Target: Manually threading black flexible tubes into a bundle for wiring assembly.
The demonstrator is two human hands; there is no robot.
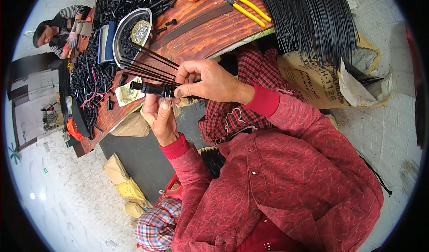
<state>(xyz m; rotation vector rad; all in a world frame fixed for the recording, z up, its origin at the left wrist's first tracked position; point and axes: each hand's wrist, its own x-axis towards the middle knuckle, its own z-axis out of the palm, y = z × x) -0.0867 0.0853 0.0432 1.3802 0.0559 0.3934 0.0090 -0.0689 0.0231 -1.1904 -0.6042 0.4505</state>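
My right hand is closed, with thumb and fingers pinching several thin black rods that fan out to the left. Just below them lies a black cylindrical plastic part with a stepped end, held from underneath by my left hand. The left fingers curl round the part, and a wrap covers one of them. Fine, shiny wire-like strands show at the part's right end, near both thumbs. Fingers partly hide that end, so I cannot tell how rods and part join.
The red-brown wooden table carries heaps of black parts, a metal tray, and yellow-handled pliers. A bundle of black rods hangs over its right end, above a paper sack. Another person sits at the far left.
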